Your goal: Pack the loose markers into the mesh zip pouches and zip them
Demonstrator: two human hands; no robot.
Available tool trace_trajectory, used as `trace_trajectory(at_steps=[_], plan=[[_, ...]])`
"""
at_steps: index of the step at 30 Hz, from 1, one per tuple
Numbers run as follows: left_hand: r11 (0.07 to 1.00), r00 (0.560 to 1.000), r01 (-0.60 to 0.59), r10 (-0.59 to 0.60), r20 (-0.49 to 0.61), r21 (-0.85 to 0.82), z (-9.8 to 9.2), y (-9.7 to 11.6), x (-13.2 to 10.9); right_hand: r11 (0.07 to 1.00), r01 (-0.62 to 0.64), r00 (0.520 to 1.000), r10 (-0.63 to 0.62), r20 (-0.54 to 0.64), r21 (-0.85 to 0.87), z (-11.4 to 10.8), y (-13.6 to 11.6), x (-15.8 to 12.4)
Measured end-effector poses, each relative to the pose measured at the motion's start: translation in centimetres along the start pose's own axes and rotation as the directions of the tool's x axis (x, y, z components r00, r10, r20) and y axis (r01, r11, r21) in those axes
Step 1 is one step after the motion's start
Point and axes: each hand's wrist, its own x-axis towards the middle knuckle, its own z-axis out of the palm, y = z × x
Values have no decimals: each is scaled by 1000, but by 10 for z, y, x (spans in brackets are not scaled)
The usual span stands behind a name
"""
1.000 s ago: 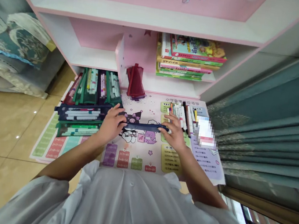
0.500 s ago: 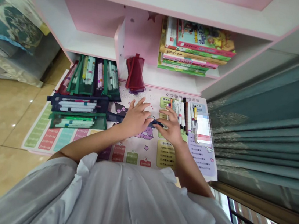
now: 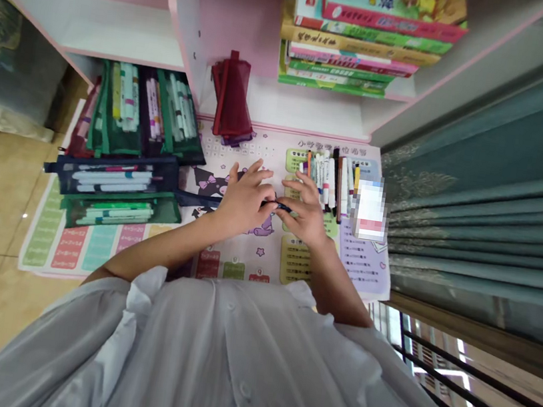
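A dark blue pouch lies flat and narrow across the middle of the desk mat. My left hand pinches it between thumb and forefinger, the other fingers spread. At its right end, my right hand pinches it too, close to my left thumb; the fingers hide part of it. Filled mesh pouches lie at the left: a navy one, a green one and several behind them. Loose markers lie beyond my right hand.
Red mesh pouches rest at the shelf's front edge. A stack of books stands on the white shelf. A blurred white item lies at the mat's right edge, beside the teal curtain.
The view has tilted down and come closer. Both hands have drawn slightly nearer each other on the dark blue pouch, which now shows as a thinner strip between them.
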Motion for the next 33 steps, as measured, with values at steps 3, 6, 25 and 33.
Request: trace_trajectory(at_steps=[3, 6, 25, 33], plan=[[1000, 1000, -5, 4, -13, -14, 3, -1, 1, 1000, 2, 1000, -2, -14, -21, 1, -1, -1], [1000, 1000, -11, 10, -23, -28, 5, -2, 1, 1000, 2, 1000, -2, -30, -14, 1, -2, -2], [1000, 999, 26, -26, 41, -10, -3, 0, -3, 997, 63, 995, -65, -73, -32, 4, -2, -4], [999, 998, 36, -36, 52, 0, -6, 1, -4, 995, 90, 993, -93, -76, -49, 4, -2, -4]])
